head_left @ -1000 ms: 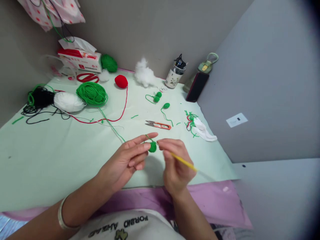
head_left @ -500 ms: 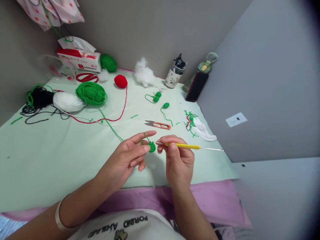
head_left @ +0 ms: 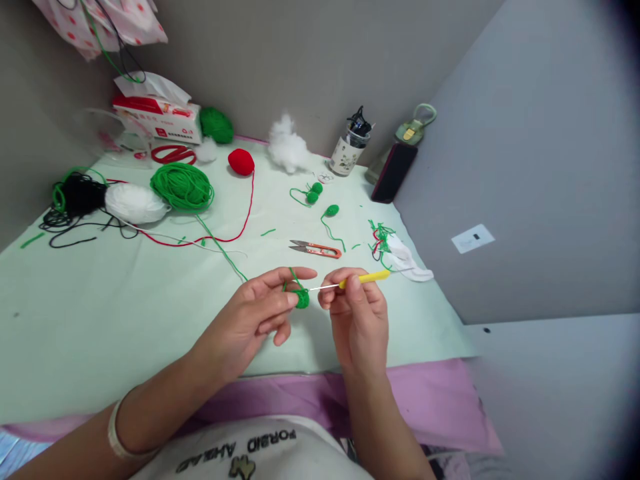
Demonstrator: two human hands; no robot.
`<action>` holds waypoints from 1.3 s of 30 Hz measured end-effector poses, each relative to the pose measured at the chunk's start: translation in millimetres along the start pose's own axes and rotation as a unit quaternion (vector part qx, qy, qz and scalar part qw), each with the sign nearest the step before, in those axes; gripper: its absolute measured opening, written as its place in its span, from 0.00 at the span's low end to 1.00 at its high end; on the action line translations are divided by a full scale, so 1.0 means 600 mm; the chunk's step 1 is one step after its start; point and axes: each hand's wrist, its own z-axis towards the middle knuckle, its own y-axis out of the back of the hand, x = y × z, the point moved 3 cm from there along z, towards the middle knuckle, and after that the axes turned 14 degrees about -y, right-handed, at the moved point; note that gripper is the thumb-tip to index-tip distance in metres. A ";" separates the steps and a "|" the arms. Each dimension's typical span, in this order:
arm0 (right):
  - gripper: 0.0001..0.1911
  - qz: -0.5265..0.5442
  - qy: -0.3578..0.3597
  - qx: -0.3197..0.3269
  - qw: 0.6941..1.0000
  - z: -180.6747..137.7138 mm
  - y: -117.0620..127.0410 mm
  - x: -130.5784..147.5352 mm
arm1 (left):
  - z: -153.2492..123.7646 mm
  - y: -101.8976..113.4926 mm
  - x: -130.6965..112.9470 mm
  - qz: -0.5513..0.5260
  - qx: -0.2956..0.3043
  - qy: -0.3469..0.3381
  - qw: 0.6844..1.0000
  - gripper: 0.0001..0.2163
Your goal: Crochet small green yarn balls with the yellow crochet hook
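Observation:
Between thumb and fingers, my left hand [head_left: 260,307] pinches a small green crochet piece [head_left: 302,299]. Green yarn passes over its raised index finger and runs back to the green yarn skein [head_left: 183,187]. My right hand [head_left: 359,313] is closed around the yellow handle of a crochet hook [head_left: 367,278]. The hook's thin metal shaft points left, and its tip meets the top edge of the green piece. Beyond my hands lie orange-handled thread snips [head_left: 317,249] and a small green crocheted ball [head_left: 332,211] with a yarn tail.
At the back left are a tissue box [head_left: 157,119], red scissors [head_left: 174,155], white yarn [head_left: 136,203] and black yarn [head_left: 83,195]. A red yarn ball [head_left: 241,162] and white stuffing [head_left: 288,145] sit farther back. A phone [head_left: 395,173] leans on a bottle [head_left: 411,130] near the right wall.
The crochet hook has pulled back slightly to the right and tilted, its handle end now higher. My right hand has turned with it. The left hand keeps its pinch on the green piece.

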 end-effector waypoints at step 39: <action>0.11 -0.069 0.075 -0.008 0.995 -0.013 0.014 0.017 | 0.004 -0.003 0.006 0.032 -0.014 -0.009 0.999 0.04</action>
